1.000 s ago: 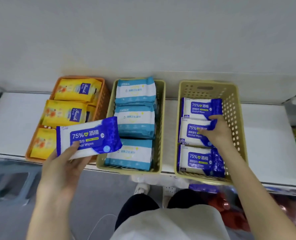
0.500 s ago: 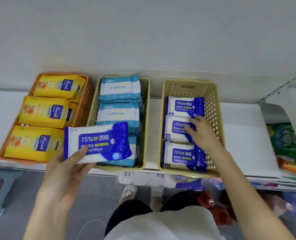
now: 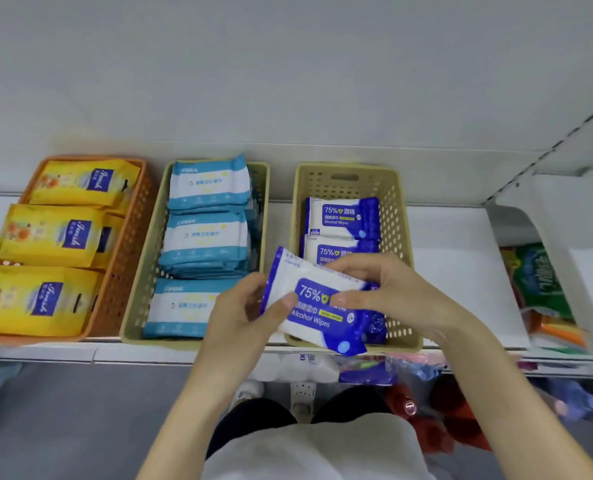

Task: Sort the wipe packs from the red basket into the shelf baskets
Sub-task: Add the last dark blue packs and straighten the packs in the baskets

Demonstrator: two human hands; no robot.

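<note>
A person's view down onto a white shelf (image 3: 461,271) carrying three baskets. Both hands hold one blue-and-white alcohol wipe pack (image 3: 319,317), tilted, over the front of the right beige basket (image 3: 404,237). The left hand (image 3: 239,320) grips the pack's left end with the thumb on top. The right hand (image 3: 392,289) has its fingers (image 3: 353,265) curled over the pack's far edge and its thumb pressed on the label. Inside that basket, behind the held pack, lie matching alcohol packs (image 3: 343,216). Just left of that basket stands a second beige basket (image 3: 142,271) of pale blue packs (image 3: 208,185). Farther left of that basket is an orange basket (image 3: 128,244) of yellow packs (image 3: 52,233)
</note>
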